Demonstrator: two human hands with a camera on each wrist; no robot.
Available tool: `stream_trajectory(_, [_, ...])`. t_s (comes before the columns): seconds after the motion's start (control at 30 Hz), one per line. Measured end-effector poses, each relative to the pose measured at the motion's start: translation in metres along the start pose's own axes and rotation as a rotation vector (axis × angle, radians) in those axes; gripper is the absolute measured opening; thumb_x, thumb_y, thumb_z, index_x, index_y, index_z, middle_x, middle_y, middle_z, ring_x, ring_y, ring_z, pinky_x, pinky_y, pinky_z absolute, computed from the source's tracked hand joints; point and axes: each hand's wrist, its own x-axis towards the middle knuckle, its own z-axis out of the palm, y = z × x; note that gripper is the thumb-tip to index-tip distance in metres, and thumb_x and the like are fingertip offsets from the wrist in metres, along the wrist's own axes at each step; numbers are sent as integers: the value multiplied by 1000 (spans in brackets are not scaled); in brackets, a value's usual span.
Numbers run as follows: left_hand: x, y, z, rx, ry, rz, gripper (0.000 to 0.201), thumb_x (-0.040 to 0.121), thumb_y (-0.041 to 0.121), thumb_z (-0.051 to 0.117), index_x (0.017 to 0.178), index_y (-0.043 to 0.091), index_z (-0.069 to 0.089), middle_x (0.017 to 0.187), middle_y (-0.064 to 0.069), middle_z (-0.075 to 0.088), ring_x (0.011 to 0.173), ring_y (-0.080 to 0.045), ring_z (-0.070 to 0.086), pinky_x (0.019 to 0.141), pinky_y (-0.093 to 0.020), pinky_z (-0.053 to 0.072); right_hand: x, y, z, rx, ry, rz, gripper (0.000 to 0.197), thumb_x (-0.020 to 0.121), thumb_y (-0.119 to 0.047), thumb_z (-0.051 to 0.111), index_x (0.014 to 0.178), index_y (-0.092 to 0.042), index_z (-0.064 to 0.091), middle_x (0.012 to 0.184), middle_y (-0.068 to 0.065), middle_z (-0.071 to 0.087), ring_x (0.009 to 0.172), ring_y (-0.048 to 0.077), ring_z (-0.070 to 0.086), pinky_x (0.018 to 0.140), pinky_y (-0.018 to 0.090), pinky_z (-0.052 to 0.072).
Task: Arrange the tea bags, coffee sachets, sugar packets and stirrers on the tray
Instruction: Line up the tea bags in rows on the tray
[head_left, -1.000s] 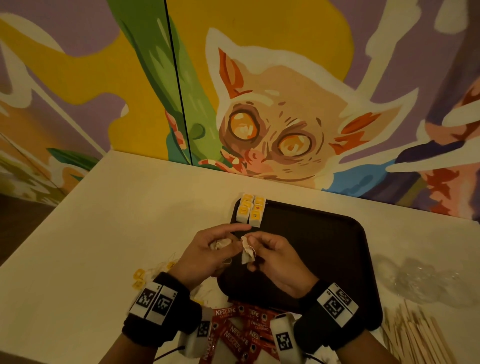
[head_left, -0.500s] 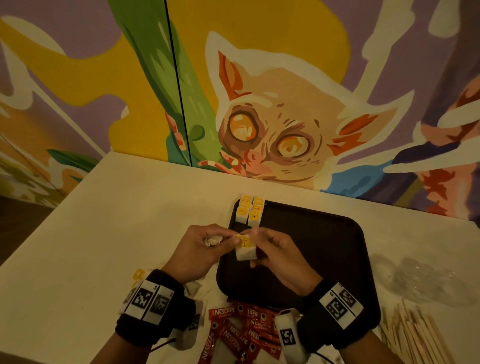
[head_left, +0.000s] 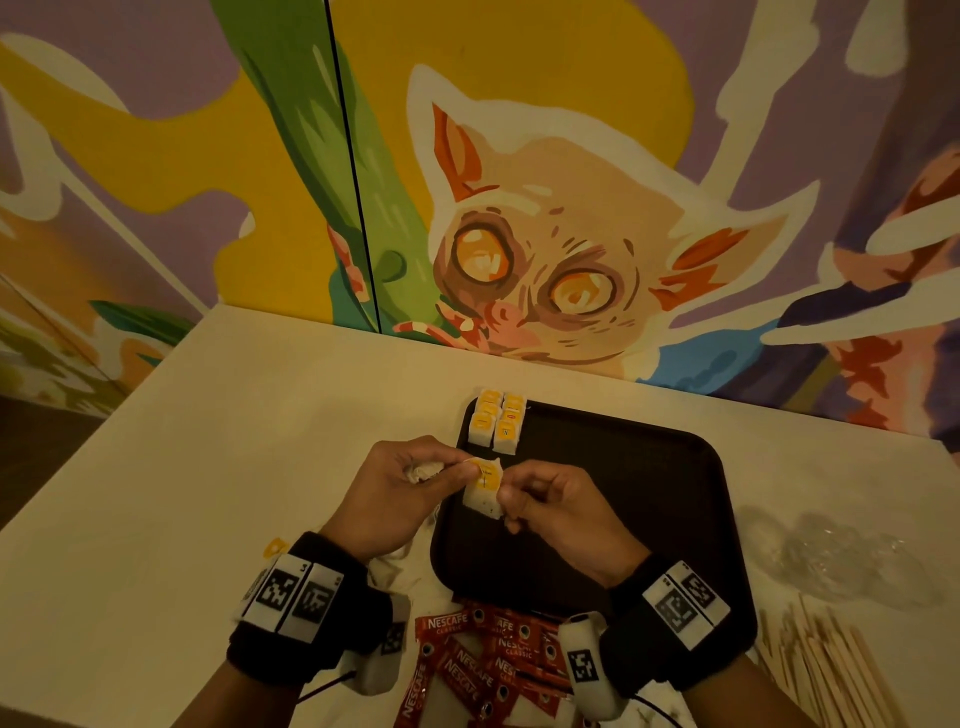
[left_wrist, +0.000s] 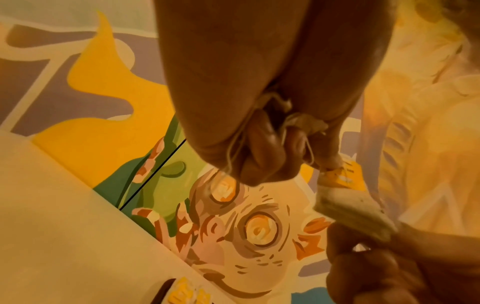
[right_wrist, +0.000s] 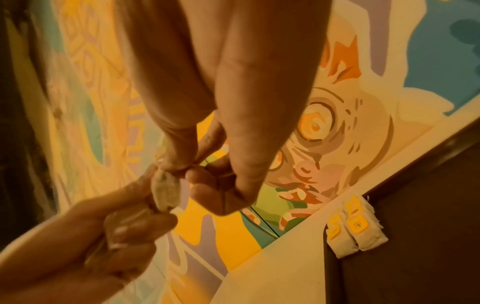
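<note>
A crumpled white paper tea bag (head_left: 423, 472) is being gripped in the left hand (head_left: 395, 493) while a light, limp yellow-tagged tea bag (head_left: 484, 488), best pinched by its edges, is being pinched by both hands above the dark plastic tray (head_left: 649, 493), the right hand (head_left: 558, 512) pinching its lower corner.

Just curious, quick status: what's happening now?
Left hand and right hand both pinch one tea bag above tray. Six bags placed. Nothing blocking.
</note>
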Motion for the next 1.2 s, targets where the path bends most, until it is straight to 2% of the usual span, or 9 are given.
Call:
stream_trajectory(0.2, [2,1,9,-87,133,-44,9,83,10,71,89,8,77,85,0,74,76,0,65,66,-10,45,5,11,10,-148,77,-51,16,97,-7,55,102,-16,68,84,8,64,67,18,56,68,27,51])
stream_trajectory(0.3, [2,-4,10,-48,163,-54,8,82,12,73,88,12,78,86,0,74,80,-2,67,71,-10,47,9,12,10,-110,190,-49,17,99,-14,52,110,-18,65,98,11,64,75,15,58,68,26,52])
stream_trajectory(0.4, [2,-11,9,15,144,-59,9,82,15,73,88,17,78,86,0,73,83,-6,67,75,-13,48,11,8,8,17,197,-42,27,95,-30,54,118,-23,63,107,-2,66,90,15,64,73,28,54])
stream_trajectory(0.5, [3,-15,9,64,129,-34,10,81,15,74,89,18,79,85,2,73,82,-6,67,75,-13,48,14,8,13,-123,120,-98,28,89,-32,63,116,-24,65,106,-6,70,98,16,67,75,26,55])
stream_trajectory(0.63, [7,-17,9,79,167,-23,10,82,13,74,90,17,79,86,1,73,81,-5,67,72,-11,47,21,17,18,-185,163,-145,12,90,-21,67,101,-20,72,92,-5,72,75,4,64,69,17,47])
stream_trajectory(0.8, [11,-29,7,126,201,-69,8,83,19,73,88,21,79,87,6,74,83,-3,67,75,-14,49,36,29,21,-213,208,-89,8,90,-20,68,96,-20,74,92,-5,74,84,7,67,81,24,54])
stream_trajectory(0.9, [12,-37,4,160,234,-91,7,85,18,71,87,20,78,87,11,74,85,1,67,77,-11,48,56,50,13,-276,310,30,9,89,-25,70,96,-22,76,95,-8,74,94,8,67,94,34,53])
stream_trajectory(1.03, [12,-46,-3,170,244,-130,9,86,18,70,83,22,78,83,18,73,85,4,66,77,-11,48,90,72,1,-347,393,171,14,89,-28,69,101,-22,75,102,-9,72,99,7,65,98,35,52])
stream_trajectory(1.2, [9,-56,-10,169,252,-155,11,87,18,70,81,25,76,80,19,73,82,3,67,74,-11,48,131,78,-13,-528,407,246,16,92,-25,67,99,-13,73,97,-2,69,90,12,62,79,25,50])
